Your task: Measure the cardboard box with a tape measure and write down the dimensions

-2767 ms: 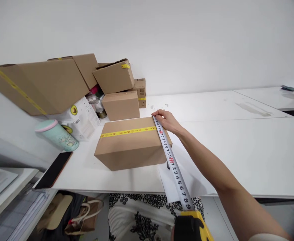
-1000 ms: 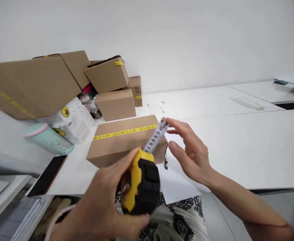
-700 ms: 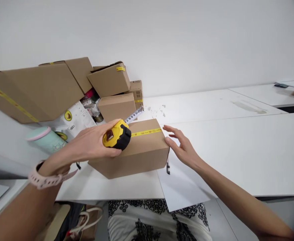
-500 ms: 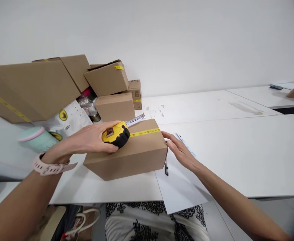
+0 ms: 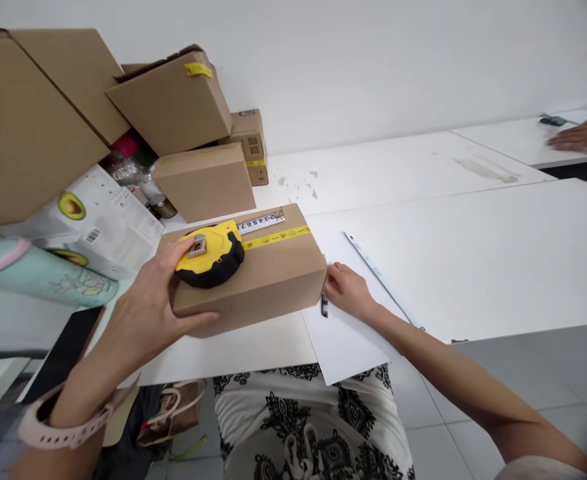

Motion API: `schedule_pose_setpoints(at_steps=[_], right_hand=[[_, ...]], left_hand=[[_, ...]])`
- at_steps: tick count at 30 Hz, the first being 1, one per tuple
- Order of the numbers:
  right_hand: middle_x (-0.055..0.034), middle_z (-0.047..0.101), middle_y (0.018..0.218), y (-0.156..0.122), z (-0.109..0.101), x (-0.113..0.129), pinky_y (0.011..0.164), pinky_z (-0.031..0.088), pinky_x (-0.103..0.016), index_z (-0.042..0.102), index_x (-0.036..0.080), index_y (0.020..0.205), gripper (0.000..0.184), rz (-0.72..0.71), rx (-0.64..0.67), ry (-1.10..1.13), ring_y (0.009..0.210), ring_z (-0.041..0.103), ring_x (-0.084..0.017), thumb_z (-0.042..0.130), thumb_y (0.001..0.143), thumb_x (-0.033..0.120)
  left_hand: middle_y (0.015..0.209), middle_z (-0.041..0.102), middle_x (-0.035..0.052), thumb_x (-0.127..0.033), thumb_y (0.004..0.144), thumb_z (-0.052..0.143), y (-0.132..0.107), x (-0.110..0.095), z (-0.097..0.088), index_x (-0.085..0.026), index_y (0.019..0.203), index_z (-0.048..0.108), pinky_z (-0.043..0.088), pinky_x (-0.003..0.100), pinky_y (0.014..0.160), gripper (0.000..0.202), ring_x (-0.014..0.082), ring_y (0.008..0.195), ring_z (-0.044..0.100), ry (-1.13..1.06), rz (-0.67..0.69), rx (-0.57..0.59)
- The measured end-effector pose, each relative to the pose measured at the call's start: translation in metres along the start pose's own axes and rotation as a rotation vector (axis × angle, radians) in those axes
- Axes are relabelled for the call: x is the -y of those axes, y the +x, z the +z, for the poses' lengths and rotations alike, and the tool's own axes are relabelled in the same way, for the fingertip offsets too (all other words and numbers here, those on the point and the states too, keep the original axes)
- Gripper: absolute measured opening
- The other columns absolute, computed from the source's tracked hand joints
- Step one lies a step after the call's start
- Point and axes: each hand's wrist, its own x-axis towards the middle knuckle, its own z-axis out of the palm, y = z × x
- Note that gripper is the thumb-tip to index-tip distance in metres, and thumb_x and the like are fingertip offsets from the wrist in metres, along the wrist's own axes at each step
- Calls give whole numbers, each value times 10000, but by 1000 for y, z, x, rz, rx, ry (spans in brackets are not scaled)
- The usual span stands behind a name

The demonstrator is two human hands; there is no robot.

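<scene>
A cardboard box [image 5: 268, 280] with a yellow tape strip lies on the white table [image 5: 473, 253]. A yellow and black tape measure [image 5: 208, 253] rests on its top, a short length of blade sticking out. My left hand [image 5: 148, 307] grips the box's near left corner, thumb on top against the tape measure, fingers on the front face. My right hand [image 5: 346, 290] lies curled on a white sheet of paper [image 5: 343, 340] by the box's right corner, fingertips closed at the upper end of a black pen [image 5: 324, 307].
Several cardboard boxes [image 5: 173, 107] are piled at the back left, with a white avocado-print box [image 5: 98, 223] and a mint bottle [image 5: 38, 277] in front. A black phone [image 5: 63, 347] lies at the left edge, a ruler [image 5: 373, 270] on the paper. Another person's hand [image 5: 578, 137] rests far right.
The blade, stretched along the box's right edge earlier, has reeled in. My left hand set the tape measure on the box and gripped the corner. My right hand dropped to the pen.
</scene>
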Motion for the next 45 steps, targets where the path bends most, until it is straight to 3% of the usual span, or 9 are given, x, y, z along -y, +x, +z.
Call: schedule_pose_setpoints(at_steps=[11,19,22,25,28,32,35,40,45], right_hand=[[-100,746,1014,-7,11,0,758,455,-353,637,206,1076,215,-34,-49,-95,975,672,-270,469,946,177],[18,643,665,-9,-10,2,609,395,-324,547,245,866,35,59,107,81,577,563,-174,552,895,226],[33,627,611,-25,-30,0,576,430,-330,611,248,923,73,62,157,358,541,563,-168,571,866,226],[-42,757,783,-50,-51,-7,644,554,-375,709,245,1013,183,68,263,801,685,700,-204,564,944,333],[-99,805,1008,-73,-62,-12,792,617,-447,743,271,1103,297,24,276,1117,920,765,-263,600,960,490],[-63,793,930,-79,-51,-1,798,611,-430,709,293,1082,278,-67,217,1162,859,746,-236,747,884,485],[4,682,719,-65,-28,17,706,565,-364,627,264,858,302,-13,83,1133,677,651,-173,701,912,551],[-18,666,703,-31,5,39,806,569,-402,660,225,952,614,167,130,1221,731,678,-194,399,954,781],[-92,763,1087,-13,26,42,951,555,-440,705,234,1126,507,195,258,1219,1041,710,-249,786,799,613]], left_hand=[[1664,378,-7,-822,731,605,75,-1,18,-234,1617,264,450,541,1109,1116,386,1442,455,-22,-53,-48],[1695,287,45,-648,858,601,123,-20,26,-192,1641,141,329,615,1199,1016,362,1527,328,2,40,-13],[1719,230,126,-577,897,641,103,-31,33,-107,1628,189,181,665,1255,980,386,1594,146,80,71,-213],[1412,661,105,-372,982,590,57,-54,63,-176,1379,587,478,518,1073,443,289,1326,598,97,218,-390],[1016,807,60,-334,1000,557,6,-78,111,-194,1127,729,544,364,710,256,210,823,734,-4,579,-169],[1471,590,270,-648,981,494,-31,-98,160,-26,1395,595,557,399,819,754,304,1007,719,152,604,171],[1634,314,330,-699,943,529,-32,-103,165,-21,1519,451,554,399,833,892,319,1013,711,269,593,341],[1622,346,333,-476,979,586,-22,-105,153,-64,1462,483,541,357,769,643,272,913,720,353,614,338],[1555,467,324,-420,1018,515,-22,-104,149,-67,1446,483,524,341,752,555,267,946,716,392,622,263]])
